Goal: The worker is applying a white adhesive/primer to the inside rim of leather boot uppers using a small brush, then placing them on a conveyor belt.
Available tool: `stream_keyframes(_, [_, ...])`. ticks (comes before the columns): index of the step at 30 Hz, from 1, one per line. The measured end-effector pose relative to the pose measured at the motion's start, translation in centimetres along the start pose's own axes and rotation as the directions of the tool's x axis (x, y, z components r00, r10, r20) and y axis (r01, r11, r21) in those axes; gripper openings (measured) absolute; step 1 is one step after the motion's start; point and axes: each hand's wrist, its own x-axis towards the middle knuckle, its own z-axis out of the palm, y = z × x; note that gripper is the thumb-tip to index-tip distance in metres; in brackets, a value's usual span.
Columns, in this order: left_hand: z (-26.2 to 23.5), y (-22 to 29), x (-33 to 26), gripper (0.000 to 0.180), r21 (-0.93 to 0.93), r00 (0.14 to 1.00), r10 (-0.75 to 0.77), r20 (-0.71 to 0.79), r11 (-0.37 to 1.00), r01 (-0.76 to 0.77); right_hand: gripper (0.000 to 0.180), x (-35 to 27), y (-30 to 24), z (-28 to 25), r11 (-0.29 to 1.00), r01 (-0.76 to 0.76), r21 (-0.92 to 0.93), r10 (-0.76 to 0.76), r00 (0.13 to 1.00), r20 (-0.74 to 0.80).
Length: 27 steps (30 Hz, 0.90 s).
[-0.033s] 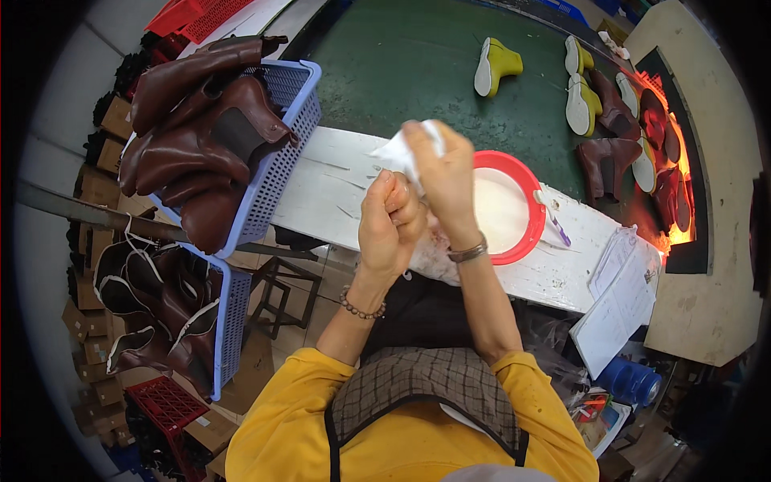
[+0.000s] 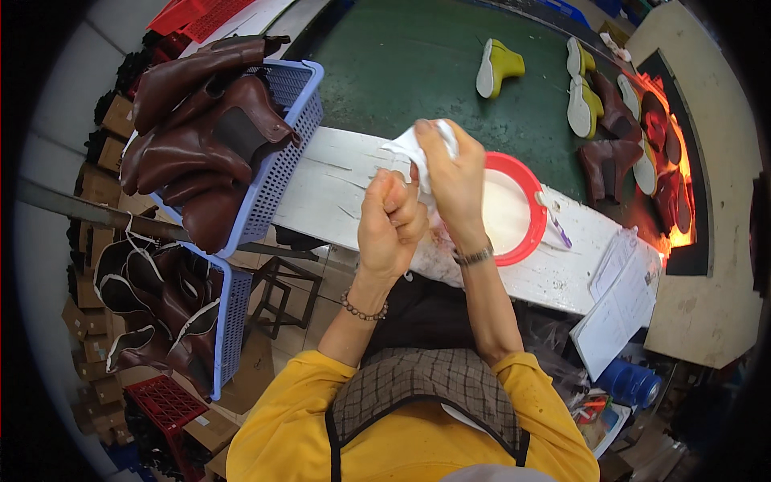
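Observation:
My right hand (image 2: 456,178) pinches a crumpled white cloth (image 2: 409,146) above the white bench. Just left of it and a little nearer, my left hand (image 2: 391,221) is closed in a fist; whatever it may hold is hidden by the fingers. Both hands are close together, the cloth reaching over the left thumb. Beside my right wrist stands a red-rimmed tub (image 2: 536,210) of milky white liquid. A brush (image 2: 556,219) with a white and purple handle lies against the tub's right side. A stained whitish rag (image 2: 436,259) lies under my hands at the bench edge.
Blue baskets (image 2: 309,88) of brown leather boots (image 2: 233,120) stand at the left, one lower. Beyond the bench, a green conveyor belt (image 2: 401,72) carries yellow-green boots (image 2: 499,68) and brown boots (image 2: 608,167) toward a glowing heater opening (image 2: 683,209). Papers (image 2: 618,301) hang at the bench's right end.
My right hand has moved slightly to the right, and the cloth has shifted right with it. My left hand stays nearly in place, still closed.

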Motion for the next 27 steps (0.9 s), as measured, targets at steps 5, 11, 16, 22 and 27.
stream_keyframes(5, [2.9,-0.4,0.4,0.029,0.353,0.718,0.347,-0.603,0.924,-0.150,0.014,-4.8,-3.7,4.1,0.547,0.754,-0.365,-0.797,0.602,0.050])
stream_keyframes(11, [7.9,-0.1,-1.4,0.046,0.636,0.800,-0.069,-0.595,0.569,0.522,0.030,0.7,0.1,-0.5,0.859,0.290,-0.423,-0.305,0.952,0.034])
stream_keyframes(16, [8.1,3.5,-2.7,0.045,0.750,0.789,0.175,-0.589,0.483,0.453,0.034,2.5,-2.2,-5.8,0.747,0.261,-0.612,-0.460,0.867,-0.192])
stream_keyframes(22, [6.3,2.5,-2.7,0.041,0.665,0.787,0.150,-0.599,0.640,0.385,0.024,2.2,1.4,-4.1,0.641,0.412,-0.648,-0.577,0.815,-0.053])
stream_keyframes(27, [6.5,3.1,-3.4,0.049,0.767,0.766,0.266,-0.585,0.488,0.416,0.022,4.0,4.1,-8.3,0.419,0.119,-0.900,-0.422,0.903,-0.077])
